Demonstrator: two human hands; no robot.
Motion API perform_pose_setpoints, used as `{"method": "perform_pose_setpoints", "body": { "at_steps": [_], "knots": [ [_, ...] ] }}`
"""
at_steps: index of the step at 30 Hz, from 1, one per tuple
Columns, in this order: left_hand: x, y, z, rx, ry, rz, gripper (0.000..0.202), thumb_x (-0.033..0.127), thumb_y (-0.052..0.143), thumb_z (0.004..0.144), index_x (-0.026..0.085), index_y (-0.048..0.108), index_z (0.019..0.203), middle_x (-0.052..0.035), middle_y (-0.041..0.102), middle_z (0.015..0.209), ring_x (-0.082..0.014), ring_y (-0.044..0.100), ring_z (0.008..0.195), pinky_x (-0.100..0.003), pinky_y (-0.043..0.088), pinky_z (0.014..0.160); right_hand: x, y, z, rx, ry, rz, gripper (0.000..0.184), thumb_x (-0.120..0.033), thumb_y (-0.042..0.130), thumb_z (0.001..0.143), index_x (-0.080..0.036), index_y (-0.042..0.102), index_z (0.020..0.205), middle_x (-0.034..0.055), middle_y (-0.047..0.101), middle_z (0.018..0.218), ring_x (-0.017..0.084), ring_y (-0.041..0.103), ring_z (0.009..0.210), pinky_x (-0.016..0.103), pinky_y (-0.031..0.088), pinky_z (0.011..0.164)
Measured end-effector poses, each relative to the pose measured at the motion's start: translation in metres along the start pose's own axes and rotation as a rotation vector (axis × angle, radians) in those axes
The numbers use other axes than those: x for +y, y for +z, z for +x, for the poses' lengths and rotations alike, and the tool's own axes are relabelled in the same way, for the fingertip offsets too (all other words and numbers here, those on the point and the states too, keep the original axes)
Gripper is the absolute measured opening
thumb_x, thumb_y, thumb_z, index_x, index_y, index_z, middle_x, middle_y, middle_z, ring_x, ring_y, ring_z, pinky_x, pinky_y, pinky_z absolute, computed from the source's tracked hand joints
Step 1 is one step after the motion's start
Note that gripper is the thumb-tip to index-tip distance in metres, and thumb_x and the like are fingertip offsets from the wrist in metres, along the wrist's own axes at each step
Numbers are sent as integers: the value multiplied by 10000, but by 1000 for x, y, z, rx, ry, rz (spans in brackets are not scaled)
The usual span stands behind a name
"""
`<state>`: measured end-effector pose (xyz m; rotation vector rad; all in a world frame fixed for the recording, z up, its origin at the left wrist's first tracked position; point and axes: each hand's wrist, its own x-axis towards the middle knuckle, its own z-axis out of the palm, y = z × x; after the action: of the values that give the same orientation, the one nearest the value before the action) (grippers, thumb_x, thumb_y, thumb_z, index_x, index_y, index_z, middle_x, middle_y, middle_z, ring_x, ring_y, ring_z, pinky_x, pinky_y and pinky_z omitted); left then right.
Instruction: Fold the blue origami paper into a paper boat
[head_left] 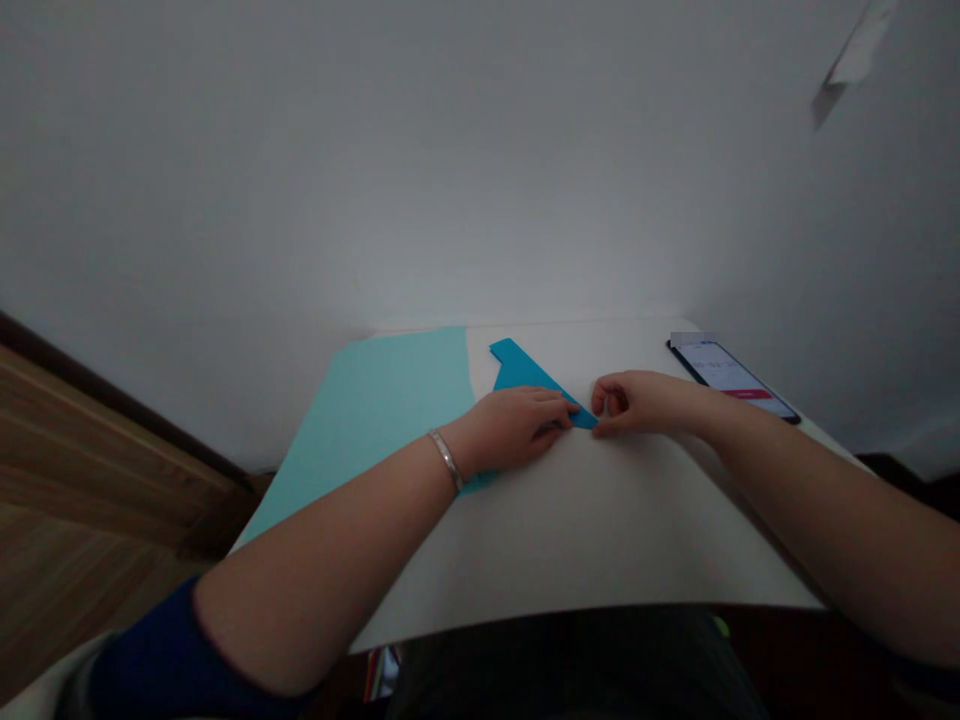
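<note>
A folded piece of blue paper (520,372) lies on the white table (570,520), its long edge running from the back toward the right. My left hand (514,428) lies on top of it, fingers pressed flat on its lower part. My right hand (637,402) is curled at the paper's pointed right tip, fingers pinching that tip against the table. A silver bracelet (446,460) circles my left wrist.
A larger light-blue sheet (367,410) covers the table's left part. A phone (731,378) with a lit screen lies at the back right corner. A white wall stands close behind the table. Wooden floor shows at the left.
</note>
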<state>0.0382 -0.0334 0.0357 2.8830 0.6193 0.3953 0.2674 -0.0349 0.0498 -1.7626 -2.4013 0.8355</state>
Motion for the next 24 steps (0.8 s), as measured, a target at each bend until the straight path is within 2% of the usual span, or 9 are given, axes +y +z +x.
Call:
{"method": "perform_pose_setpoints", "body": {
  "at_steps": [3,6,9,12,15,19,24],
  "knots": [
    [1,0,0,-8,-14,22,261,170,473,883,166,595,1115,-72,633,1188,-197,597,1079,-324,477,920,0,6,2,67,19,-13,325,-463,695,643,-209,620,832,12,634,704,140,533,587,254,335,491],
    [2,0,0,-16,-24,56,210,192,470,889,175,616,1039,-62,592,1278,-214,598,1088,-333,485,900,1,7,4,85,19,-1,299,-464,684,656,-213,622,806,5,625,678,139,526,574,254,340,491],
    [2,-1,0,-9,-32,66,213,189,464,889,167,605,1048,-73,604,1258,-215,601,1079,-334,483,903,-1,7,4,104,20,-31,266,-464,666,678,-214,608,747,4,622,669,141,522,578,257,337,497],
    [3,-1,0,1,-22,72,204,181,460,887,168,594,1041,-79,623,1208,-210,600,1072,-331,476,914,-5,9,6,206,58,-129,293,-506,631,711,-216,595,730,16,629,680,153,530,598,267,330,509],
    [3,0,1,10,-16,65,194,177,462,883,176,585,1033,-74,639,1155,-197,607,1040,-316,477,902,-9,14,8,302,82,-172,332,-537,620,722,-223,613,829,23,643,716,163,552,629,267,330,523],
    [2,1,0,41,-76,34,248,177,465,880,180,572,1103,-73,661,1096,-201,626,996,-330,497,860,-13,18,5,360,-3,-195,388,-529,595,763,-232,632,1009,32,649,809,171,577,700,266,351,552],
    [-3,4,-1,89,-143,20,269,131,458,860,153,583,1097,-92,656,1096,-203,617,1016,-358,496,896,-22,21,-4,402,-123,-286,326,-487,577,808,-236,661,998,64,620,1024,207,595,875,299,421,680]
  ]
}}
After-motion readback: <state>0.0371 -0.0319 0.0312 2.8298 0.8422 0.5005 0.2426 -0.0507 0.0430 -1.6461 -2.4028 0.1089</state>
